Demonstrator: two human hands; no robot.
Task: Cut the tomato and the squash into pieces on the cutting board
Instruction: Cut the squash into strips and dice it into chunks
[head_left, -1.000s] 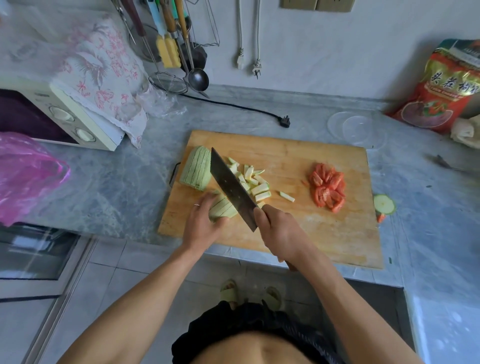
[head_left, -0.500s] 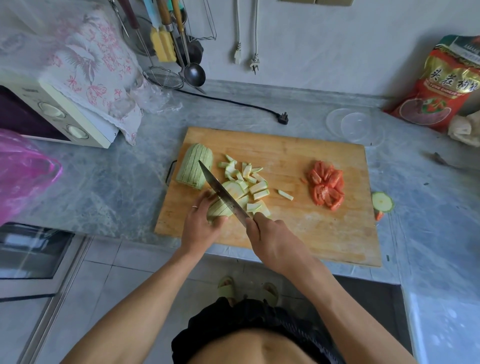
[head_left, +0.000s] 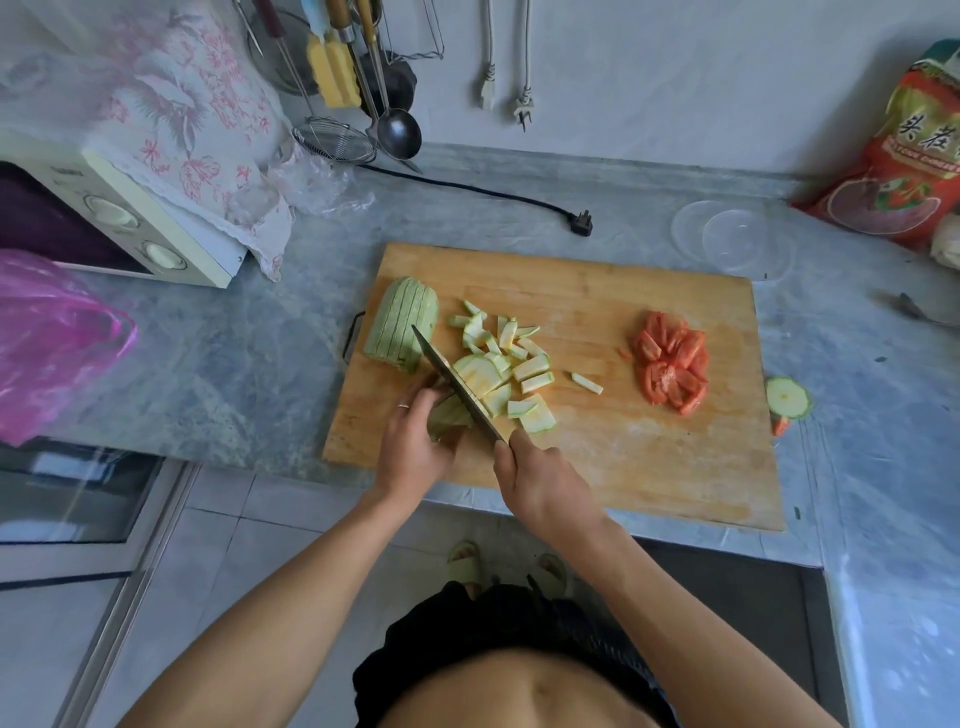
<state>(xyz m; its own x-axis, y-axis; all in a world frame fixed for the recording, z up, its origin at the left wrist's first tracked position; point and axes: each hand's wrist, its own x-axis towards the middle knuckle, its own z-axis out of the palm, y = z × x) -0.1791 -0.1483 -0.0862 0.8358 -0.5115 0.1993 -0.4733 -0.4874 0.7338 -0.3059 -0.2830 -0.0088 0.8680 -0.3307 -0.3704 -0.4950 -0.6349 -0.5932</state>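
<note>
Two hands (head_left: 415, 441) (head_left: 540, 483) w/ squash (head_left: 449, 415) between

Soft, even daylight, fairly bright; shadows faint. Pale glare on glossy grey countertop (head_left: 883, 597) at lower right. Strong wide-angle bowing toward edges. Centre sharp; corners smeared, washed out. Slight motion blur on knife blade (head_left: 457, 387).

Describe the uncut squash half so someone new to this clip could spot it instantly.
Find the wooden cutting board. At its far left corner lies a pale green striped squash half, rounded side up. Unlike the chopped squash pieces beside it, it is whole and untouched.
</note>
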